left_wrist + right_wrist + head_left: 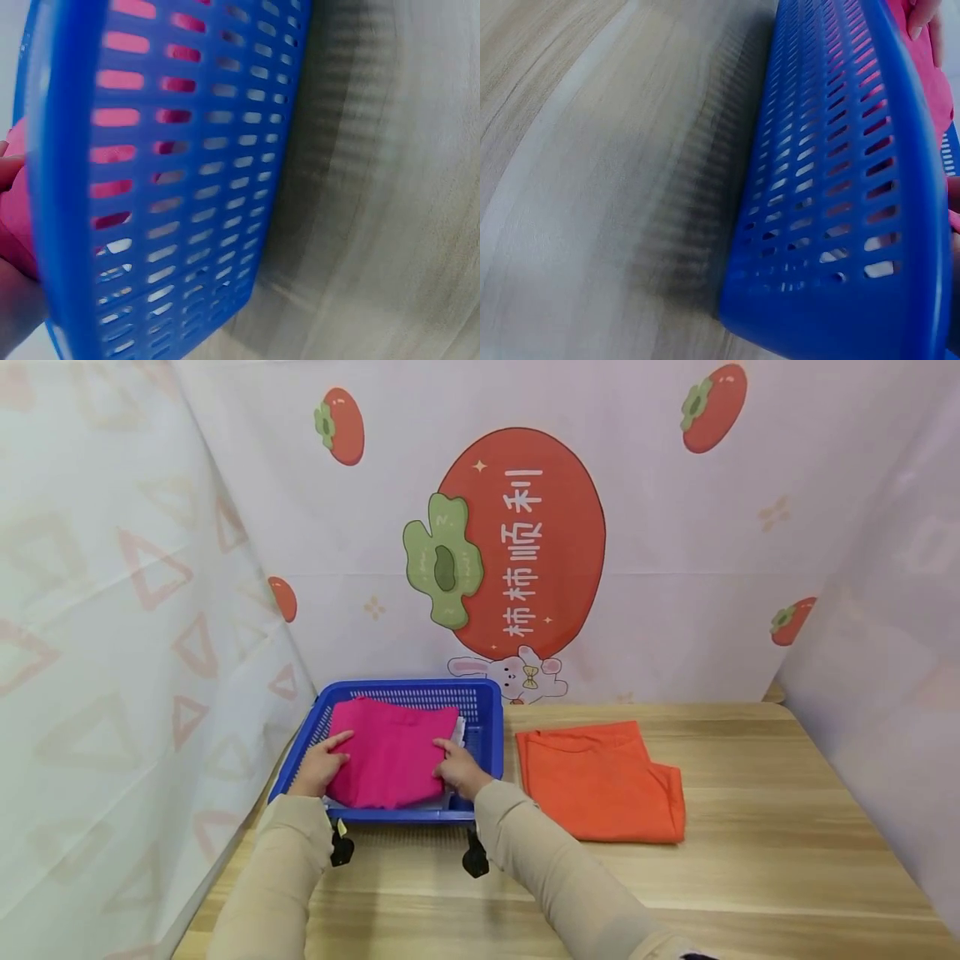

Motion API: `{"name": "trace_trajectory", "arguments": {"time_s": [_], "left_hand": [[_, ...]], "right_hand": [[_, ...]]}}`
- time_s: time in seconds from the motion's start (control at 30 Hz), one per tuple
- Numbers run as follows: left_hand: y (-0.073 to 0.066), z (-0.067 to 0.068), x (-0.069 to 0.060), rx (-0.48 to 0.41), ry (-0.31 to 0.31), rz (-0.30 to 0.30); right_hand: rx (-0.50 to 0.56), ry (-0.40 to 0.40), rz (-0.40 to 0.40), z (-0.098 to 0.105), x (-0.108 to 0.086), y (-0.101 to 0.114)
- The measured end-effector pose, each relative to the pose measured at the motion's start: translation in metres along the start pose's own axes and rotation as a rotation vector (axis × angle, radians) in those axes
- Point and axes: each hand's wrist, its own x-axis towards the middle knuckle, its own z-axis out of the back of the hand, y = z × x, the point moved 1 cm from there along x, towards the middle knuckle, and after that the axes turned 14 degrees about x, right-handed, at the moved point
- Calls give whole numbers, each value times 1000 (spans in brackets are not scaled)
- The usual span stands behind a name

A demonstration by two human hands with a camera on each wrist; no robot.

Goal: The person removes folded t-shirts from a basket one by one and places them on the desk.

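Observation:
A folded bright pink cloth (393, 752) lies inside the blue basket (491, 727), on top of something white. The left hand (321, 768) grips the cloth's left edge, and the right hand (459, 769) grips its right edge, thumbs on top. In the left wrist view the pink cloth (16, 217) and part of the left hand (16, 304) show behind the basket wall (71, 187). The right wrist view has the pink cloth (930, 79) beyond the basket's rim (919, 187), with fingers on it.
A folded orange garment (600, 785) lies on the wooden table (757, 827) to the right of the basket. Two black devices are at the person's wrists, near the basket's front edge. Patterned white cloth walls (660, 635) stand behind and at both sides.

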Motion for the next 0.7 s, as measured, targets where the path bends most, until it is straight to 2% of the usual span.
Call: {"name": "trace_trajectory", "arguments": {"time_s": [0.3, 0.47, 0.7], "left_hand": [[-16, 3, -15, -58, -4, -31], [-21, 6, -23, -92, -42, -65], [-36, 11, -42, -193, -49, -46]], "right_hand": [[-101, 47, 49, 9, -15, 13], [-129, 63, 67, 14, -23, 27], [-172, 87, 90, 20, -39, 46]]}}
